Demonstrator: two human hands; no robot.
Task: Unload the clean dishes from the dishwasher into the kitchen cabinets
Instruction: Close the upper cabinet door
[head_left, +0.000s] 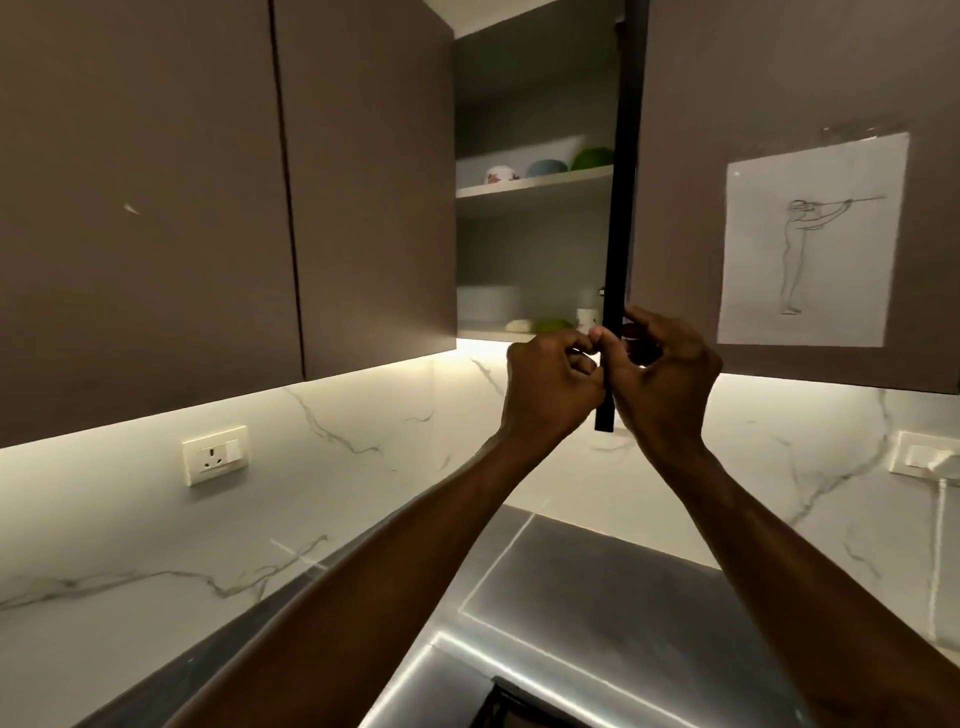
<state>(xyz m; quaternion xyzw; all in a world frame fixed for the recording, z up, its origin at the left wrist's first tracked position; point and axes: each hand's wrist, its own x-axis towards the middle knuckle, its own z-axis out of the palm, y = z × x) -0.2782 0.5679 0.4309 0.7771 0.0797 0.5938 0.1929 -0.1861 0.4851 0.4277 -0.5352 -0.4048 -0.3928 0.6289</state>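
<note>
Up at the left hang two closed brown cabinet doors, one (140, 208) beside the other (369, 182), and below them one wall socket (214, 455) sits in the marble backsplash. Next comes the open cabinet (535, 93), where the dishes are. Its upper shelf (535, 184) carries three bowls in a row: a white flowered bowl (501, 174), a blue bowl (545, 168) and a green bowl (591, 157). On the lower shelf stand a white container (485, 304), a green piece (553, 325) too blurred to name, and one white cup (587, 316). Just under that shelf the left hand (550, 387) is raised with its fingers curled in, tips against the dark edge of the open door (621, 208); whether they grip it I cannot tell. The right hand (667, 374) pinches the same edge near its bottom, thumb on one side and bent fingers on the other. Further right, one pencil sketch (810, 244) is taped to another closed door, and a switch plate (924, 457) sits low on the wall. A steel countertop (597, 582) lies beneath both forearms.
</note>
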